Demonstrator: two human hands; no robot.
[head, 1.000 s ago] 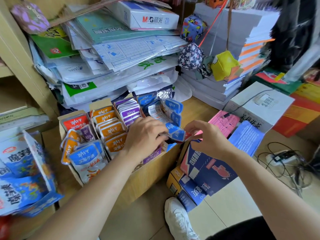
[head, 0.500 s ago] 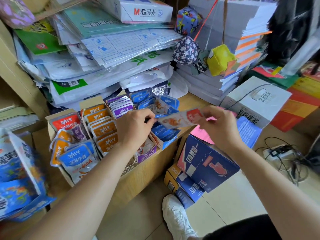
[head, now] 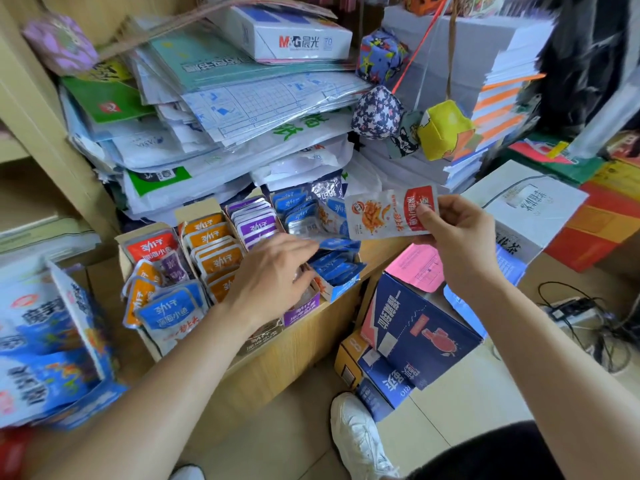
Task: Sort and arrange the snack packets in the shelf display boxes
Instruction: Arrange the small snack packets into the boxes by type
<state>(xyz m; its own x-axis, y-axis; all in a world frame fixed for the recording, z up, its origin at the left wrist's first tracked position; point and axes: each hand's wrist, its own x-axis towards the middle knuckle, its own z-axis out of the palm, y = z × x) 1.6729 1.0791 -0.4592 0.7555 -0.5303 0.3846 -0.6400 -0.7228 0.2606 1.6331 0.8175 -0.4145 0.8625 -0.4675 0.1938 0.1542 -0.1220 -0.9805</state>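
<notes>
Foil red packet [head: 384, 214], probably light, floppy and slick: my right hand [head: 457, 233] pinches its stiffer sealed edge above the blue display box [head: 341, 293]; my left hand [head: 273, 271] lies loose-fingered beside that box.

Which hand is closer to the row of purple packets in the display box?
Left. The left hand is over the purple packets' near end; the right hand holds a red-and-white packet off to their right.
</notes>
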